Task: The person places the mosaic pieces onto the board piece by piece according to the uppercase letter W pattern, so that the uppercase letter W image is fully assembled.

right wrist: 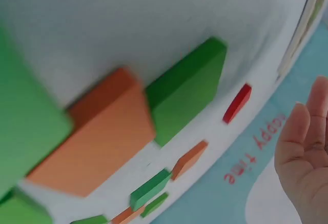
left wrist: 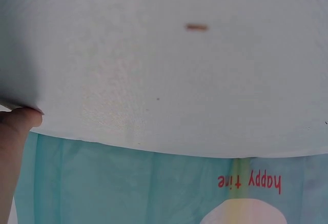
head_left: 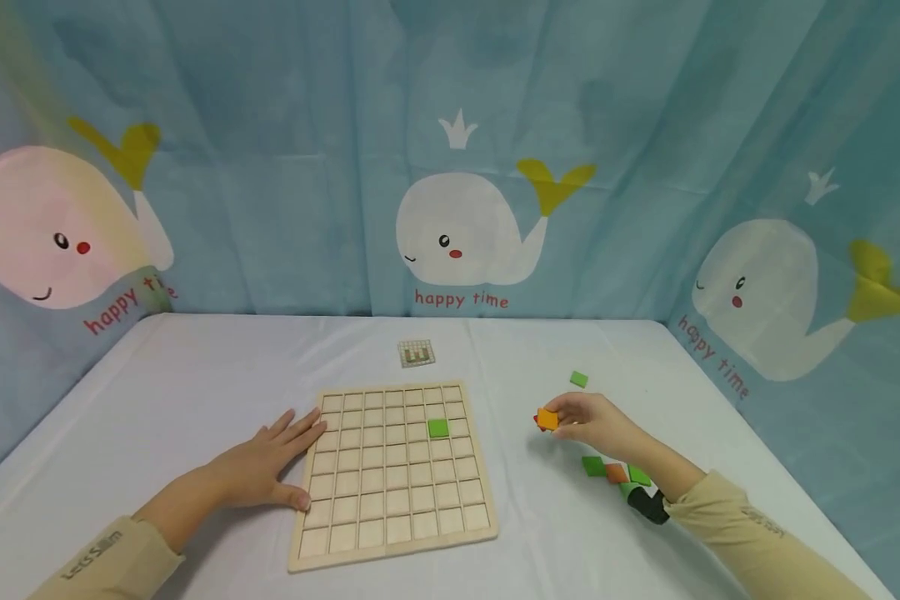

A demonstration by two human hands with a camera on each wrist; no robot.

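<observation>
My left hand (head_left: 266,467) lies with fingers spread along the left edge of a wooden grid board (head_left: 393,549). A green square tile (head_left: 438,427) sits in one of the board's cells, right of the middle. To the right of the board, my right hand (head_left: 588,418) pinches an orange tile (head_left: 547,419) between thumb and fingers. A bit of red shows behind that tile in the head view. The right wrist view shows the right hand (right wrist: 307,152) at its edge, the pinched tile out of sight, and a red tile (right wrist: 237,103) on the table.
Under the right forearm lie several loose tiles, among them a dark green tile (head_left: 593,466) and an orange-red tile (head_left: 616,473). A light green tile (head_left: 579,379) lies farther back. Behind the board is a small grid-pattern card (head_left: 417,353). A whale-print curtain (head_left: 307,208) hangs behind the table.
</observation>
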